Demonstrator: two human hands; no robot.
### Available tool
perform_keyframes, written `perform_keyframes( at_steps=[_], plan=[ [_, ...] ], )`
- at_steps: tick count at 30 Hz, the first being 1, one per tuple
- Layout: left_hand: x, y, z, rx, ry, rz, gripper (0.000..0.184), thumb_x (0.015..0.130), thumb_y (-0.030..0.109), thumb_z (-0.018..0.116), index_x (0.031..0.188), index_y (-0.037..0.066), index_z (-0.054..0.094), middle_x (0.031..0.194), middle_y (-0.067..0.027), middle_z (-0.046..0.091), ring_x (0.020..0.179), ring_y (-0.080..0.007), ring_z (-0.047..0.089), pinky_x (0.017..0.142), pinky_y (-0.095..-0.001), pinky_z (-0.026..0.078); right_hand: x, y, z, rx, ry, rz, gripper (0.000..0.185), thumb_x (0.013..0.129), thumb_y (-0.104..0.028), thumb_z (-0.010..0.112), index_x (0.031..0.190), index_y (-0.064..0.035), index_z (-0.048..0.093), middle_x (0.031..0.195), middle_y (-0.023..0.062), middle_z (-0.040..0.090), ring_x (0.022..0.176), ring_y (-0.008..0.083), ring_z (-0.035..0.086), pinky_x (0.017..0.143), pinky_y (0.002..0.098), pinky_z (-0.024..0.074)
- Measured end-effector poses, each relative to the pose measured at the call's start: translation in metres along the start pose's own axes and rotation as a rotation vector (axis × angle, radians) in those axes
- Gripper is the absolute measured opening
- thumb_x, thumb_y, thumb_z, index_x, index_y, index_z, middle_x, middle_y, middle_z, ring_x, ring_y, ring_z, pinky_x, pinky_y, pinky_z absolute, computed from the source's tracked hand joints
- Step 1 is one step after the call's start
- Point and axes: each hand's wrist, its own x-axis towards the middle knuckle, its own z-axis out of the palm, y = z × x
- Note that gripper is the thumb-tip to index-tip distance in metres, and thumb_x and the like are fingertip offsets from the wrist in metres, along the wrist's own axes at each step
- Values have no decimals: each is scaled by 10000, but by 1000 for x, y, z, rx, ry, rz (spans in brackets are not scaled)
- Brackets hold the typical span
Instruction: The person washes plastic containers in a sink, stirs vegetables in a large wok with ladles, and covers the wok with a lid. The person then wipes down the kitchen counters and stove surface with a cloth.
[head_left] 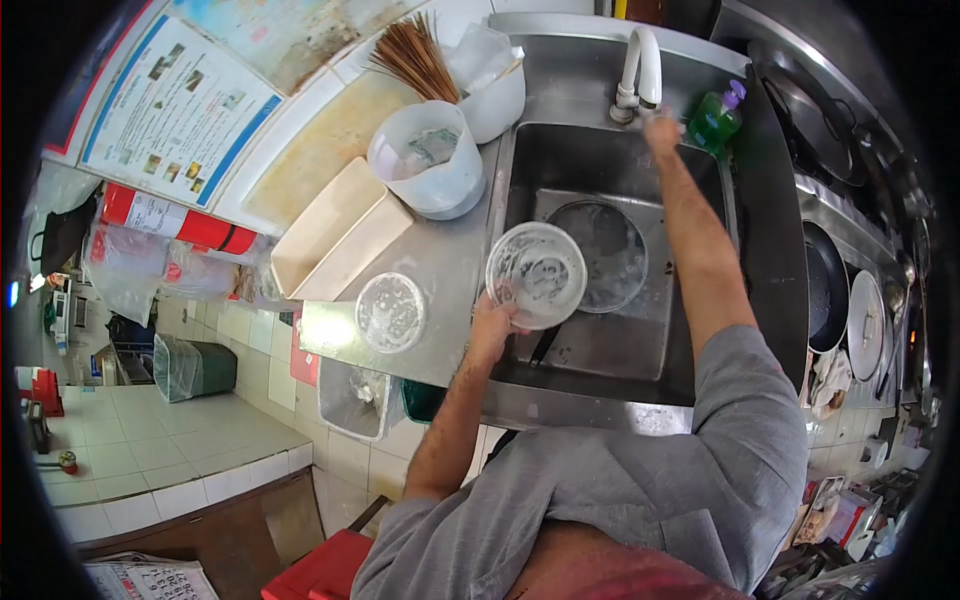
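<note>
Shirt (640, 480) cloth, grey and short-sleeved, is filling the near edge. Beyond it, on the left, a lined bin (352, 402) is standing below the table (455, 335). The left hand (493, 322) is holding a clear tub (537, 275) by its near left rim, its fingers closing on the edge. That tub is hanging over the left side of the sink (640, 345), its wet-looking inside facing up. Behind and below it, a round pan (615, 265) is lying on the sink floor, partly hidden by the tub, a black handle (543, 343) pointing back toward the person.

Left of the sink, a clear disc (391, 312) is resting on the table; whether it is a lid or a shallow tub is staying unclear. Past it, a cream tray (345, 232) is tilting on its side, just beside a white bucket (428, 165).

Across the sink, the right hand (661, 133) is reaching to the base of the white tap (648, 65); its fingers are too small to tell whether they are gripping. Green soap (714, 120) is standing right of that hand. At the far left corner, thin sticks (410, 58) are poking up behind the bucket.
</note>
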Motion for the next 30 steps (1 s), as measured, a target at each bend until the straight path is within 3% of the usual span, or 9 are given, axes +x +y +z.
perform_keyframes(
  at_steps=[2,6,15,17,19,23,27,29,30],
  plan=[
    [2,3,-4,-30,21,-26,519,714,5,468,1227,10,394,1046,-126,528,740,-222,621,462,-279,536,-3,5,-7,597,-76,212,624,785,-501,591,1229,-83,456,981,131,588,790,264,593,560,352,511],
    [50,10,44,-41,30,-20,469,719,0,459,1186,-8,410,1035,-144,542,698,-224,623,471,-272,535,39,35,-7,1009,-491,305,509,775,-477,627,1018,-33,568,861,89,570,610,145,566,447,249,460],
    [104,18,99,-9,-91,-49,429,732,12,452,1157,-41,423,907,-142,617,622,-213,635,508,-250,533,40,32,-15,927,-410,6,412,752,35,485,1156,-39,462,901,71,588,639,118,578,500,215,463],
    [119,16,109,7,-114,-62,408,736,16,453,1139,-45,432,911,-147,615,617,-214,632,499,-254,533,31,27,-15,829,-400,-4,460,750,-65,595,1187,-64,453,1006,114,570,762,177,592,604,271,490],
    [137,14,116,8,-110,-59,386,737,13,449,1118,-50,449,914,-154,612,615,-218,631,491,-263,536,-6,12,-19,169,219,-486,583,711,-239,705,1213,-85,452,1149,175,502,969,270,545,785,350,468],
    [156,37,121,129,10,-1,317,752,3,427,1054,-66,495,914,-181,599,610,-227,626,470,-289,549,-130,-5,-77,27,-376,-931,632,598,-377,762,1157,-170,550,1276,148,414,1229,314,331,976,593,217],
    [153,48,104,276,28,168,343,810,53,465,1127,-73,489,975,-197,581,647,-240,631,478,-297,542,-155,28,-44,-265,-608,-944,149,714,-215,670,843,-140,663,1018,12,578,1161,222,380,906,653,208],
    [145,39,91,439,95,171,449,811,145,547,1208,-47,461,1098,-208,540,744,-259,633,600,-327,530,-144,33,-38,-18,-720,-827,92,754,-172,638,770,-81,636,801,53,606,861,199,544,786,463,384],
    [127,40,76,926,239,492,534,803,239,591,1247,-18,444,1201,-211,483,892,-287,601,789,-355,471,-137,34,-37,167,-902,-634,107,766,-162,629,755,-56,624,726,72,599,734,199,575,706,383,434]
  ],
)
